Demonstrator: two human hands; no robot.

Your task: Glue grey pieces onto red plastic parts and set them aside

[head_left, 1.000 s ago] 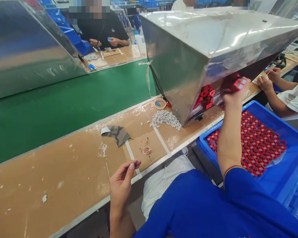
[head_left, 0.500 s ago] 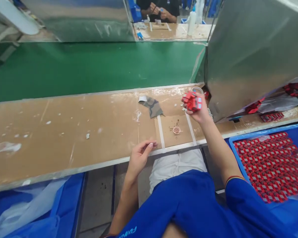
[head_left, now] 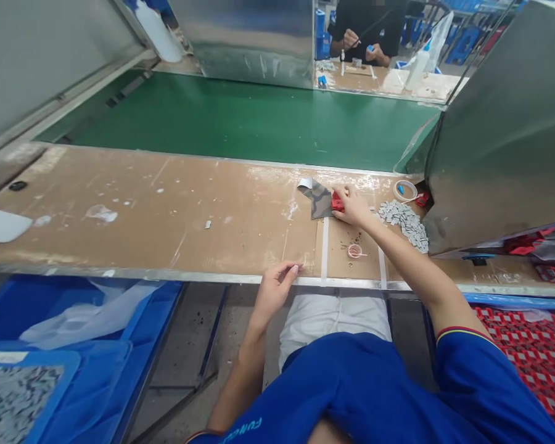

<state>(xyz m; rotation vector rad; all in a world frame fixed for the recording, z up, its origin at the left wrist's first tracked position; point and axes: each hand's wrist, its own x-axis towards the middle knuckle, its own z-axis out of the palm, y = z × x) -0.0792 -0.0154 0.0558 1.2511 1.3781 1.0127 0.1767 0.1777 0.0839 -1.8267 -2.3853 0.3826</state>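
My right hand (head_left: 353, 206) rests low over the tan bench top (head_left: 176, 228), shut on small red parts (head_left: 337, 201) that show only partly past my fingers. A folded camouflage-patterned cloth (head_left: 317, 200) lies touching the red parts. My left hand (head_left: 276, 291) sits at the bench's front edge with its fingers loosely curled, and I see nothing in it. Nearby, between two white tape strips, stands a small round dish (head_left: 354, 250). A heap of small grey pieces (head_left: 404, 223) lies to the right of my right hand.
A stainless hopper (head_left: 504, 135) stands at the right, beside a tape roll (head_left: 404, 191). A green conveyor belt (head_left: 240, 123) runs behind the bench. Blue crates hold red parts (head_left: 536, 351) and grey pieces (head_left: 16, 394). A co-worker (head_left: 365, 37) works across the belt.
My right hand has come down from above the bench to its surface, with the red parts still in it. The view has swung left, bringing the grey-filled crate into sight.
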